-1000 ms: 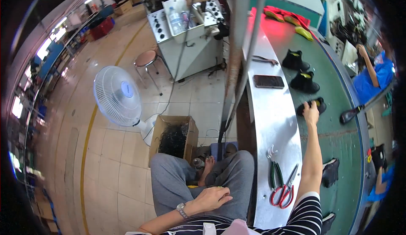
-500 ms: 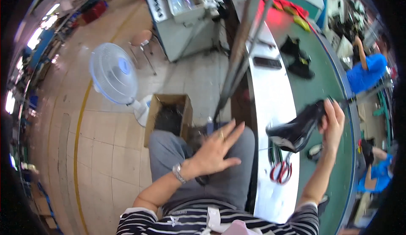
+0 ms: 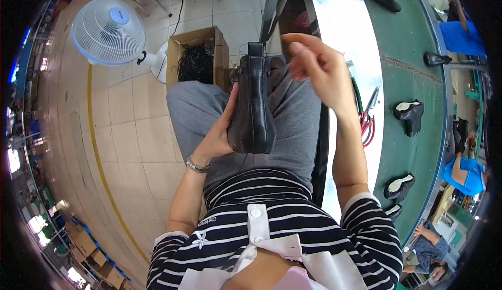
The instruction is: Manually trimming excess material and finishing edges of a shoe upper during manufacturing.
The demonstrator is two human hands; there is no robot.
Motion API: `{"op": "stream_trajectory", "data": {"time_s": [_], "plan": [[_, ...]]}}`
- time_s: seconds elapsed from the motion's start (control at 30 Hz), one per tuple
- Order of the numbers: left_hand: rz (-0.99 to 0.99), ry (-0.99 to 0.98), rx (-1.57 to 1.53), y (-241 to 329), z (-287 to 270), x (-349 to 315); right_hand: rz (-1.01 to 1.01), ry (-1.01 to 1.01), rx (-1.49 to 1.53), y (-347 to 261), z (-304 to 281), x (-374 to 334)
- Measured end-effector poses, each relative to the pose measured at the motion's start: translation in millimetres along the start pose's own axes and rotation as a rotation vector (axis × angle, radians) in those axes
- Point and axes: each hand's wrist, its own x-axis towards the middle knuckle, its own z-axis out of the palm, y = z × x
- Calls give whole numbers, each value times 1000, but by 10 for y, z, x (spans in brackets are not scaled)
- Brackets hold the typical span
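Over my lap, a black leather boot (image 3: pixel 252 109) is in my left hand (image 3: pixel 215 141), the fingers wrapped along its side and underneath. It stands upright, with a loop or strap at its top. My right hand (image 3: pixel 324 73) is up beside the boot's top, apart from it. Its fingers are curled with the thumb close to the index finger; the lower fingers are blurred, and anything pinched there is too small to make out. Red-handled scissors (image 3: pixel 368 125) lie on the white tabletop (image 3: pixel 345 23) beyond my right forearm, next to a thin green tool (image 3: pixel 357 95).
A cardboard box (image 3: pixel 222 60) of black scraps stands past my knees, near a white fan (image 3: pixel 112 31). On the right, a green conveyor belt (image 3: pixel 389 154) carries several black shoes, including a white-lined one (image 3: pixel 409 116). Co-workers in blue (image 3: pixel 460 37) are beyond it.
The boot has come from over the table on the right to my lap, passing from my right hand to my left. My view has tilted down toward my body.
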Motion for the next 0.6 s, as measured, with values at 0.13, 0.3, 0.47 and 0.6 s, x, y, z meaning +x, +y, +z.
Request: {"op": "stream_trajectory", "data": {"time_s": [0.13, 0.3, 0.47, 0.6], "plan": [[-57, 30, 47, 7, -73, -111, 61, 302, -669, 725, -449, -170], [-125, 146, 104, -259, -402, -397, 277, 367, -1229, 1615, -838, -650], [-365, 290, -401, -102, -581, -706, 266, 391, -1192, 1596, -826, -694], [-546, 349, -598, 474, -383, -207, 417, 372, -876, 1530, -903, -552]]}}
